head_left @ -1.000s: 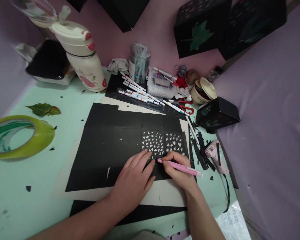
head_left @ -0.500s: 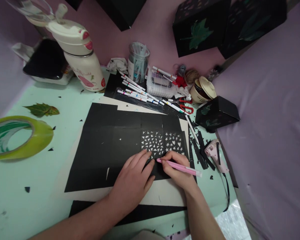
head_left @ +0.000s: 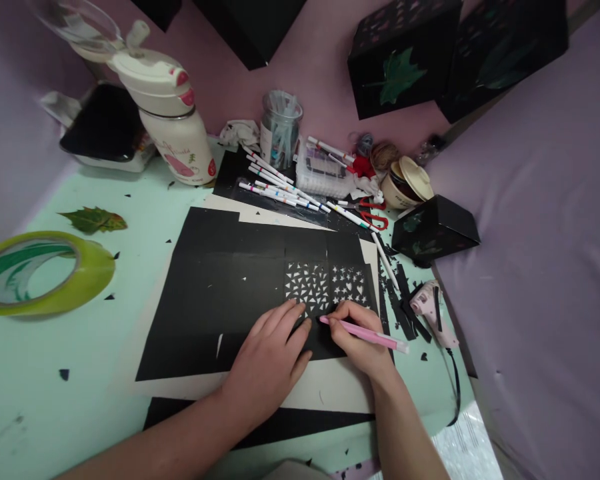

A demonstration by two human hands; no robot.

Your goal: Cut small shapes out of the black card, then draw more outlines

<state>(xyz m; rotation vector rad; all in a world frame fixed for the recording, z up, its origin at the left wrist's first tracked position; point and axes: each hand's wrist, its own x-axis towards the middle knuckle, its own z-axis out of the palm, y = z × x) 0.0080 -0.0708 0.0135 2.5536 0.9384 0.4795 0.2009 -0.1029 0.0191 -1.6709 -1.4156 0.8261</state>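
Observation:
Black card (head_left: 205, 287) lies over a pale sheet (head_left: 180, 393). Its right part has one panel of triangular cut-outs (head_left: 307, 285) and another of stars and hearts (head_left: 351, 285). My left hand (head_left: 270, 353) rests flat on the card below the triangles, fingers somewhat spread. In my right hand (head_left: 363, 337) is a slim pink pen-like tool (head_left: 367, 333), gripped near its front end. The tool's tip meets the card just below the triangle panel; its exact point is too small to make out.
Yellow-green tape (head_left: 95, 273) and a leaf (head_left: 96, 220) lie left, below a bottle (head_left: 177, 140). White markers (head_left: 280, 193), red-handled scissors (head_left: 375, 217) and a jar (head_left: 281, 133) stand or lie behind the card. A black box (head_left: 436, 228) and pink glue gun (head_left: 435, 313) are right.
The view has shifted slightly, so the table items appear further right. The tool's tip has moved a little to the right along the card with my right hand. My left hand stays on the card.

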